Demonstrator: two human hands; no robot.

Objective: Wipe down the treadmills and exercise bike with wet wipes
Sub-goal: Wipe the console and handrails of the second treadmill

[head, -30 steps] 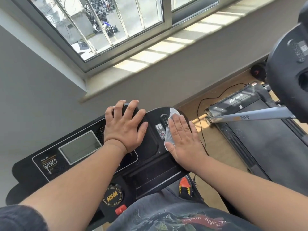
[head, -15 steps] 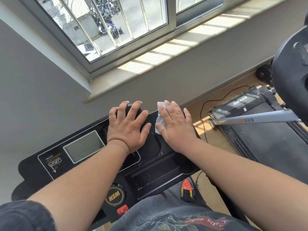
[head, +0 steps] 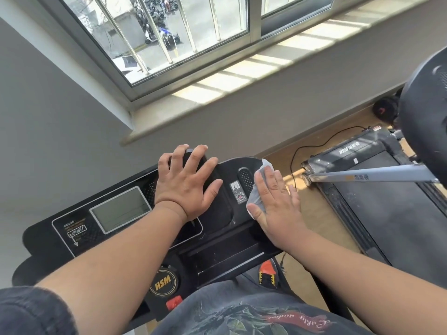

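A black treadmill console [head: 217, 240] with a grey display [head: 121, 209] and a gold HSM badge fills the lower middle of the head view. My left hand [head: 186, 187] lies flat with spread fingers on the console's upper middle. My right hand [head: 275, 204] presses a white wet wipe [head: 254, 197] flat against the console's right end, beside the QR sticker and the speaker grille. The wipe's edges stick out above and to the left of my fingers.
A second treadmill [head: 391, 213] with a grey handrail [head: 370, 176] stands on the wooden floor to the right, its black console [head: 425, 112] at the right edge. A black cable [head: 307, 148] runs on the floor. A grey wall and a window sill [head: 242, 76] lie ahead.
My right hand slid the wipe left toward my left hand, then back right to the console's right end. My left hand has stayed in place.
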